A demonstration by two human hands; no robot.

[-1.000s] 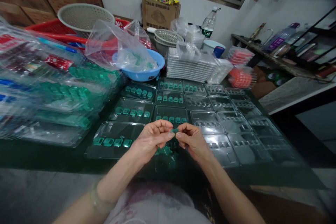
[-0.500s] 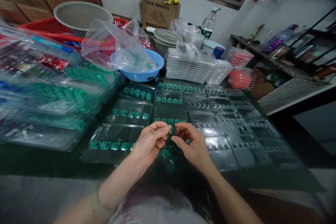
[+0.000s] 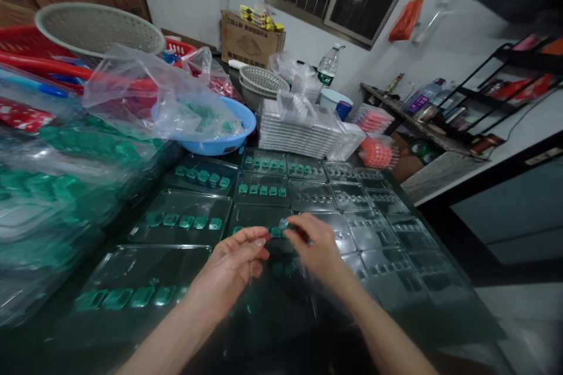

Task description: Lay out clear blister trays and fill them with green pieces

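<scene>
My right hand [image 3: 313, 249] pinches a small green piece [image 3: 284, 225] above a clear plastic tray [image 3: 259, 217] in the middle of the dark table. My left hand [image 3: 233, 266] is beside it, fingers curled, thumb and forefinger pinched near another green piece [image 3: 275, 232]; whether it grips that piece is unclear. Several clear trays lie in rows ahead: those on the left [image 3: 187, 217] hold rows of green pieces, those on the right [image 3: 373, 228] show bare slots. A few loose green pieces [image 3: 284, 269] lie just below my hands.
A blue bowl [image 3: 220, 143] with a clear bag of green pieces stands at the back left. Stacked clear trays [image 3: 299, 132] and a water bottle [image 3: 326, 67] stand behind. Bagged filled trays [image 3: 48, 187] pile up on the left. A shelf [image 3: 440, 123] is at right.
The view has tipped upward and shifted right. My right hand has moved forward with a green piece toward the middle tray, and my hands have drawn slightly apart.
</scene>
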